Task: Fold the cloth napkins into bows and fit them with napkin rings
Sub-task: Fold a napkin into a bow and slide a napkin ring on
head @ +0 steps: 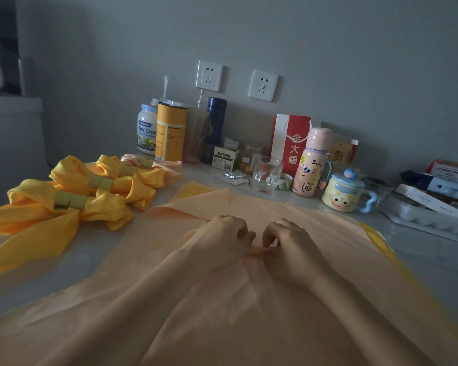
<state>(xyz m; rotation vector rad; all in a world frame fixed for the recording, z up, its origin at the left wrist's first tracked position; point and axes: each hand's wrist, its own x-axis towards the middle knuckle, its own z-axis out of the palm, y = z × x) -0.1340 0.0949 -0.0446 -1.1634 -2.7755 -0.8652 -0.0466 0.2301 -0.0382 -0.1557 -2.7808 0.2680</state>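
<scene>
The peach napkin [169,299] is spread flat on the tabletop [421,249], right in front of me. My left hand [222,240] & right hand [291,247] sit side by side at its middle, fingers curled in, each pinching a small raised pleat of the cloth btwn them. Finished yellow bows [37,204] w/ napkin rings [70,201] lie to my left, just beside the napkin's edge.

Three yellow bows [32,202]; one peach bow [169,167]; two wall sockets [209,75]; two hands [220,241].

Peach napkin [169,260] spread flat beside ringed yellow bows [72,204]
</scene>
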